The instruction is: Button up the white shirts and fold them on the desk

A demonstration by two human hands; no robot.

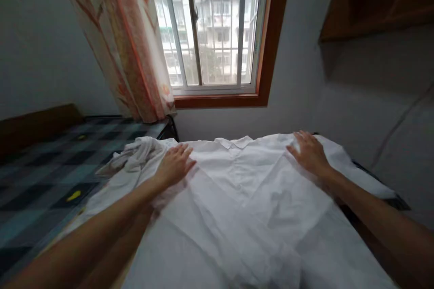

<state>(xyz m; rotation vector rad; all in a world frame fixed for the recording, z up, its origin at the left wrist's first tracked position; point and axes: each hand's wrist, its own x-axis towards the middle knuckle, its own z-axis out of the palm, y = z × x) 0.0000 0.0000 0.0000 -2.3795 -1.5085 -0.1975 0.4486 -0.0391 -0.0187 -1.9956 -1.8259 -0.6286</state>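
A white shirt (237,198) lies spread out in front of me, its collar at the far edge and its button line running toward me. My left hand (174,165) rests flat near the shirt's left shoulder, fingers stretched out and holding nothing. On the right shoulder area lies my right hand (309,152), palm down with its fingers apart. A crumpled whitish cloth (140,156) sits just left of my left hand. The lower part of the shirt is blurred.
A checked bedspread (64,158) covers a surface at the left. Behind the shirt are a wall, a window (220,31) with a wooden frame and a flowered curtain (125,40). A wooden shelf (376,25) hangs at the upper right.
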